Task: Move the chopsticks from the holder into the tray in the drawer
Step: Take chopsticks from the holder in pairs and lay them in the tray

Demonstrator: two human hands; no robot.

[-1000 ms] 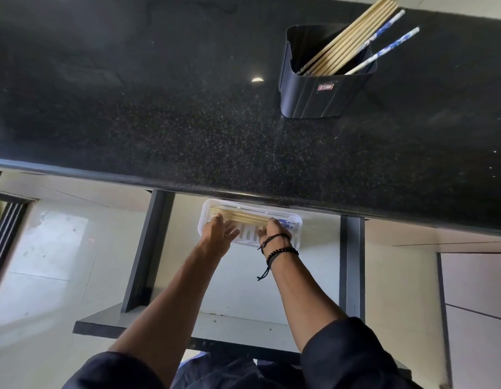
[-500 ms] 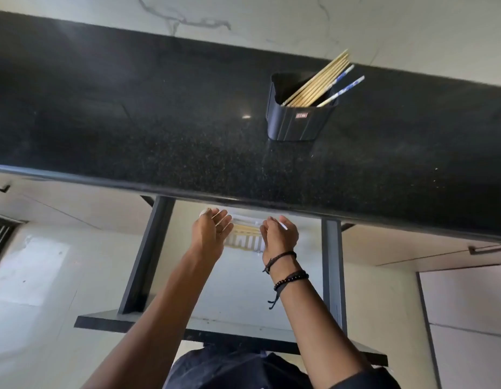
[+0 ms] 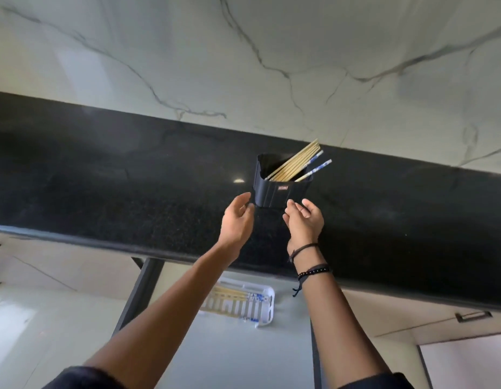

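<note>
A black ribbed holder [image 3: 277, 189] stands on the black granite counter [image 3: 131, 175]. Several wooden chopsticks [image 3: 295, 161] and blue-patterned ones [image 3: 318, 167] lean out of it to the right. My left hand [image 3: 236, 217] hovers just left of the holder's base, fingers apart, holding nothing. My right hand [image 3: 304, 220], with dark bracelets at the wrist, is just below its right corner, palm up and empty. Below the counter edge a white slotted tray [image 3: 262, 310] lies in the open drawer [image 3: 243, 355], with a few chopsticks [image 3: 232, 294] lying in it.
A white marble-veined wall [image 3: 271, 66] rises behind the counter. The drawer's dark side rails [image 3: 140, 293] stick out toward me. A closed cabinet front with a dark handle [image 3: 472, 316] is at lower right. Pale floor shows at lower left.
Both hands have left the tray in the drawer and risen over the counter to the holder's base. The view has tilted up, showing the wall.
</note>
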